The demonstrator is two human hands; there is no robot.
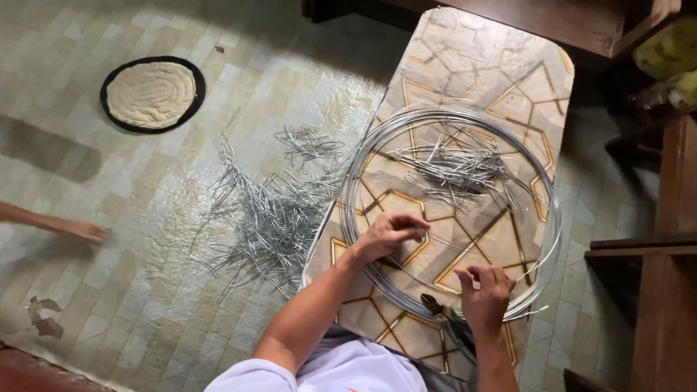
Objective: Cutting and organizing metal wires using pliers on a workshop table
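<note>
A large coil of silver wire (356, 174) lies on a low table with a beige and gold geometric top (465, 58). My left hand (390, 234) rests inside the coil's near left part, fingers pinched on a thin wire strand. My right hand (485, 292) hovers over the coil's near edge, fingers curled shut on the same strand's other end. Green-handled cutters (444, 317) lie under my right wrist; I cannot tell whether the hand grips them. A bundle of short cut wire pieces (457, 170) sits within the coil.
A big heap of cut wire pieces (268, 218) is spread on the tiled floor left of the table. A round quilted mat (151, 94) lies farther left. Another person's limb (72, 229) reaches in at the left edge. Dark wooden furniture (653, 254) stands on the right.
</note>
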